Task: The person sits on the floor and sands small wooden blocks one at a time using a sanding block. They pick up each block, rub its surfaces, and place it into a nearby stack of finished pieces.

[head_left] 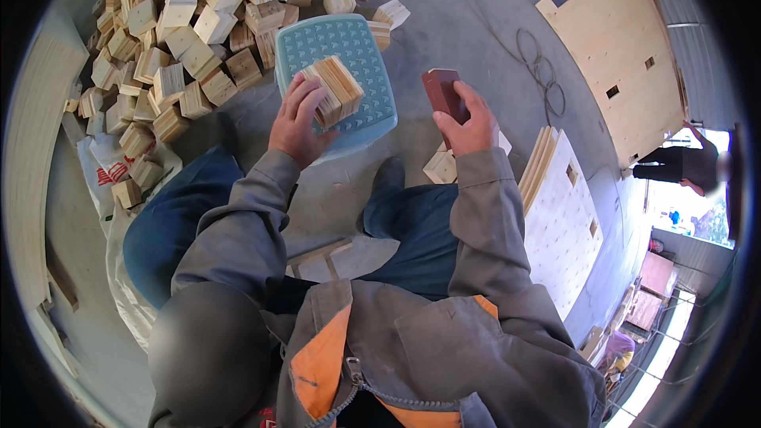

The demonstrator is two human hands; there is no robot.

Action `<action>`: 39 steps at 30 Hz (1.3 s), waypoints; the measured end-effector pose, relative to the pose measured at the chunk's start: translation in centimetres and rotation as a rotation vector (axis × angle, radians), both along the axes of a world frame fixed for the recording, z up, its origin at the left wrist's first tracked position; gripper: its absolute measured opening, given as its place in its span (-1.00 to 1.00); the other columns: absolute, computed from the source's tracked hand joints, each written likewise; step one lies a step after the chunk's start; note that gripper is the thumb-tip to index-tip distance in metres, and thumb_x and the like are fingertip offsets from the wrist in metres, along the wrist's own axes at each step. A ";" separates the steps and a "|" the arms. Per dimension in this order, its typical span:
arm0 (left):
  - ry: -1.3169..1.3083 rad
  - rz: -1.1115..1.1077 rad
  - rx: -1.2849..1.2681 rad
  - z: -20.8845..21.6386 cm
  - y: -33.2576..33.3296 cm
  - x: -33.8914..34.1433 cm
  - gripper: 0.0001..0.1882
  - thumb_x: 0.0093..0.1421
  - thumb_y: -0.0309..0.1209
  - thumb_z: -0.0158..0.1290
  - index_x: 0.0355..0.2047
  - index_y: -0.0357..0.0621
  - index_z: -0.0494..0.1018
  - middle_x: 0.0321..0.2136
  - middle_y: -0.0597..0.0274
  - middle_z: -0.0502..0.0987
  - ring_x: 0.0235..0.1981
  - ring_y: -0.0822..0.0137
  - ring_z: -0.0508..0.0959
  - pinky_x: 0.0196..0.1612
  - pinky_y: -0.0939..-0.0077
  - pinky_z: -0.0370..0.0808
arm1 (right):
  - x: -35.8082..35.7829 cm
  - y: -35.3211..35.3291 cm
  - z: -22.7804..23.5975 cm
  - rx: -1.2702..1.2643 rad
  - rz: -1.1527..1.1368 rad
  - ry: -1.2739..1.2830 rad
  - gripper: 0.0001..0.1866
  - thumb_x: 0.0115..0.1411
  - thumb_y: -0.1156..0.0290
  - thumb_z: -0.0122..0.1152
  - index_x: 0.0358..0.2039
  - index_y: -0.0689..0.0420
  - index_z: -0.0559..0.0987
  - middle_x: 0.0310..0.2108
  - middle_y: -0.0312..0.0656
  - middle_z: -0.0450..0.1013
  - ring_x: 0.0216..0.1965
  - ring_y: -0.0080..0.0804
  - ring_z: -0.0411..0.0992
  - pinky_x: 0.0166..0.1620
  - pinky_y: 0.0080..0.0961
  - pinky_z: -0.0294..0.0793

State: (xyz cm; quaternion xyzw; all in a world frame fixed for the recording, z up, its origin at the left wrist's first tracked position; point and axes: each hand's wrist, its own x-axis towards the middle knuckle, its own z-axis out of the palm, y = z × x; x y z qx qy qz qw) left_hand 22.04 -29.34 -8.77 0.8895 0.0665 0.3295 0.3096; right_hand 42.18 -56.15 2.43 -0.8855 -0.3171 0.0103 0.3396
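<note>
My left hand (296,125) is closed around the left side of a layered plywood block (341,85). The block rests tilted on the textured top of a light blue plastic stool (311,36) between my knees. To the right of the stool, my right hand (474,120) grips a reddish-brown sanding block (441,89), held up in the air and apart from the plywood. Its pale upper edge shows, while my thumb and fingers cover its lower part. Below that hand, more wooden blocks (440,168) lie on the floor near my foot, partly hidden by my wrist.
A big heap of plywood blocks (178,51) spreads over the floor at the far left, beside a white sack (119,238). Plywood sheets (564,226) stand at the right, with a larger panel (618,55) behind. A cable (541,83) curls on the floor. Another person (678,162) is at the far right.
</note>
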 end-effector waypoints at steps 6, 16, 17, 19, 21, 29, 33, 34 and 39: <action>0.033 -0.045 -0.008 0.8 -0.5 -0.9 0.23 -0.24 -0.47 0.62 0.44 -0.11 0.17 0.42 -0.11 0.25 0.51 -0.25 0.19 0.51 -0.04 0.31 | -0.4 0.5 -0.3 0.026 0.032 -0.024 -0.25 0.10 0.29 0.56 0.30 0.22 0.53 0.34 0.15 0.43 0.34 0.08 0.43 0.36 -0.15 0.46; 0.044 0.038 -0.620 -0.4 -0.4 1.5 0.41 -0.24 -0.36 0.66 0.52 -0.30 -0.02 0.41 -0.23 0.22 0.42 -0.13 0.33 0.45 0.14 0.35 | -9.6 2.9 -2.3 0.140 0.145 -0.176 -0.19 0.16 0.29 0.56 0.41 0.09 0.44 0.44 0.29 0.21 0.35 0.32 0.31 0.36 0.08 0.36; -0.009 -0.027 -0.734 -0.8 -0.6 1.7 0.41 -0.24 -0.33 0.66 0.51 -0.31 -0.02 0.39 -0.25 0.23 0.40 -0.17 0.35 0.44 0.13 0.37 | -10.7 3.2 -2.9 0.138 0.151 -0.185 -0.19 0.16 0.29 0.56 0.41 0.08 0.45 0.45 0.28 0.21 0.32 0.32 0.33 0.33 0.09 0.38; 0.055 0.061 -0.623 -1.6 -0.4 2.0 0.35 -0.22 -0.32 0.65 0.49 -0.30 0.04 0.32 -0.21 0.31 0.35 -0.13 0.40 0.40 0.14 0.40 | -12.2 3.7 -3.8 0.128 0.153 -0.207 -0.20 0.15 0.31 0.56 0.41 0.02 0.45 0.46 0.23 0.20 0.27 0.27 0.36 0.27 0.09 0.40; 0.074 0.105 -0.566 -1.7 -0.3 2.1 0.27 -0.21 -0.31 0.63 0.45 -0.28 0.11 0.26 -0.18 0.37 0.30 -0.10 0.45 0.36 0.16 0.43 | -12.8 4.3 -4.6 0.129 0.171 -0.248 -0.21 0.15 0.32 0.56 0.40 0.00 0.46 0.47 0.21 0.19 0.27 0.26 0.36 0.27 0.08 0.40; -0.052 0.100 -0.539 -1.7 -0.4 2.5 0.10 -0.21 -0.30 0.59 0.32 -0.20 0.24 0.15 -0.11 0.43 0.19 -0.11 0.49 0.27 0.12 0.48 | -11.0 8.8 -7.1 0.179 0.157 -0.401 -0.24 0.12 0.38 0.56 0.35 -0.03 0.52 0.48 0.18 0.18 0.29 0.23 0.37 0.27 0.10 0.38; -0.072 0.113 -0.515 -2.5 -0.3 2.8 0.10 -0.21 -0.33 0.56 0.34 -0.17 0.23 0.16 -0.11 0.42 0.21 -0.14 0.47 0.29 0.09 0.47 | -6.9 13.4 -5.2 0.163 0.154 -0.467 -0.29 0.11 0.34 0.56 0.31 0.00 0.55 0.45 0.17 0.23 0.30 0.17 0.37 0.28 0.08 0.38; -0.059 0.107 -0.524 -2.4 -0.4 2.6 0.10 -0.21 -0.34 0.56 0.35 -0.17 0.23 0.17 -0.12 0.42 0.21 -0.14 0.47 0.29 0.08 0.47 | -5.8 14.5 -4.6 0.163 0.141 -0.462 -0.29 0.12 0.33 0.56 0.31 0.00 0.55 0.44 0.17 0.24 0.31 0.17 0.37 0.28 0.07 0.38; 0.028 0.083 -0.604 -1.7 -0.3 2.3 0.11 -0.20 -0.36 0.54 0.37 -0.17 0.21 0.18 -0.13 0.40 0.23 -0.16 0.46 0.32 0.08 0.45 | -2.3 15.0 -2.2 0.295 0.083 -0.462 -0.28 0.13 0.29 0.58 0.32 0.05 0.55 0.43 0.17 0.27 0.33 0.22 0.36 0.32 0.08 0.35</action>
